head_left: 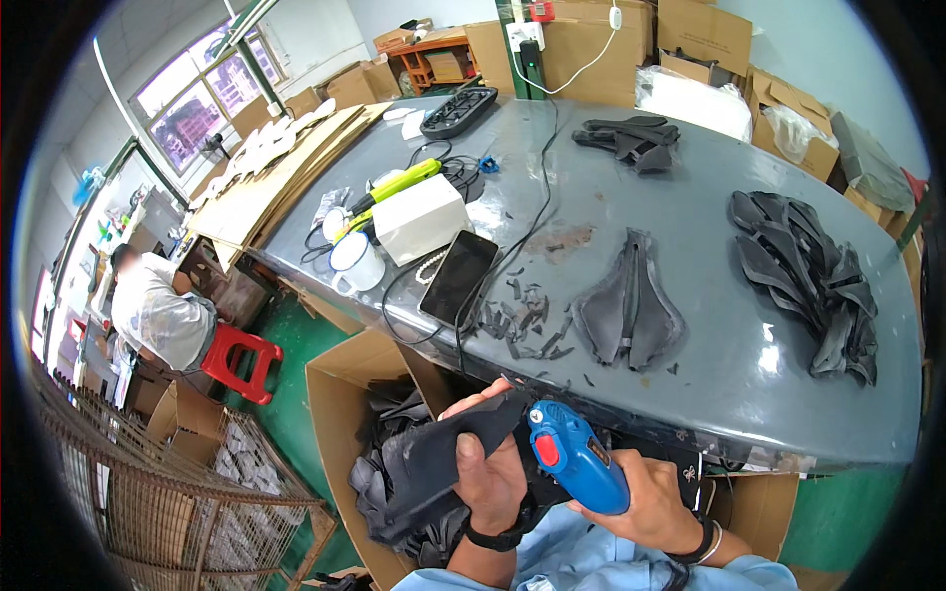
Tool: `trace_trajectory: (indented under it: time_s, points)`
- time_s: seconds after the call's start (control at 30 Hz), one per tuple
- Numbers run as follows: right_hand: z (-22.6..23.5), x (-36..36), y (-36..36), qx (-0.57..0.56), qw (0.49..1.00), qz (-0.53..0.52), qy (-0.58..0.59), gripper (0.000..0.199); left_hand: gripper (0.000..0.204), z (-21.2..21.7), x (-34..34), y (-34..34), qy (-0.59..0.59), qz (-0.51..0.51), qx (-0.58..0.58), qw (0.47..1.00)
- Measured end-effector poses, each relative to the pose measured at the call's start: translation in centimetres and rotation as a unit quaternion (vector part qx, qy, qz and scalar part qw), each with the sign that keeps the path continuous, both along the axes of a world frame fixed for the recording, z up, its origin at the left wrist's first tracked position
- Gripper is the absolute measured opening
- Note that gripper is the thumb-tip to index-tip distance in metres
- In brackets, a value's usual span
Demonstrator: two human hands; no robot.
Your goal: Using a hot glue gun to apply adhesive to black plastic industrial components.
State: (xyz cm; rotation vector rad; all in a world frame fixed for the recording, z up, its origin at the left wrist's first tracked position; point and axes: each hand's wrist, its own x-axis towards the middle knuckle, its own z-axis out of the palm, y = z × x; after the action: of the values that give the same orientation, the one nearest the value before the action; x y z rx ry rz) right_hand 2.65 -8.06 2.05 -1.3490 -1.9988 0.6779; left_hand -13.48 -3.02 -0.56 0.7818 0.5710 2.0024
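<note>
- Left hand (pixel 493 483): closed on a dark flexible piece (pixel 419 468), thumb pressed to its near face, fingers behind it.
- Right hand (pixel 650 507): fingers wrapped round the body of a blue handheld tool (pixel 581 463) with a red button.
- Dark flexible piece sits in front of the bench (pixel 709 227), over an open cardboard box (pixel 330 424); the tool's head is just beside its right end. Contact between them: cannot tell.
- Box contains more dark pieces (pixel 374 497).
- On the bench, near edge: a saddle-shaped dark cover (pixel 650 315), lying flat; dark scraps (pixel 527 313) scattered to its left.
- Left of the scraps: black phone (pixel 460 279), white mug (pixel 357 262), white box (pixel 422 219).
- Bench, right side: large heap of dark covers (pixel 788 251); smaller stack (pixel 631 143) toward the far edge.
- Background left: a person (pixel 163 310) in a light top, on a red stool (pixel 241 360).
</note>
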Motion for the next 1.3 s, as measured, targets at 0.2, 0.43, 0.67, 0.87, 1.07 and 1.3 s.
trace_trajectory:
  time_s: [0.2, 0.43, 0.67, 0.87, 1.07, 1.3]
  points:
    - [-0.8, 1.4, 0.4, 0.039, 0.999, 0.025, -0.021, 0.055, 0.041, 3.2, -2.0, -0.6, 0.023, -0.055, -0.107, 0.992]
    - [-1.1, 1.6, 0.4, 0.076, 0.996, 0.022, -0.051, 0.049, 0.038, 4.7, -2.4, -0.8, 0.071, -0.054, -0.159, 0.983]
    - [-1.4, 1.5, 0.2, 0.084, 0.994, 0.047, -0.045, 0.048, 0.031, 3.4, -2.7, -1.4, 0.136, 0.015, -0.193, 0.972]
    - [-0.9, 2.1, 0.1, 0.070, 0.996, 0.028, -0.051, 0.048, 0.035, 3.7, -2.3, -1.0, 0.250, -0.056, -0.110, 0.960]
    - [-1.6, 2.2, 0.4, 0.074, 0.995, 0.057, -0.022, 0.048, 0.036, 3.8, -2.2, -1.5, 0.098, -0.004, -0.126, 0.987]
    - [-1.1, 2.0, 0.5, 0.048, 0.998, 0.051, -0.004, 0.047, 0.032, 2.9, -1.2, -1.3, 0.105, 0.003, -0.147, 0.984]
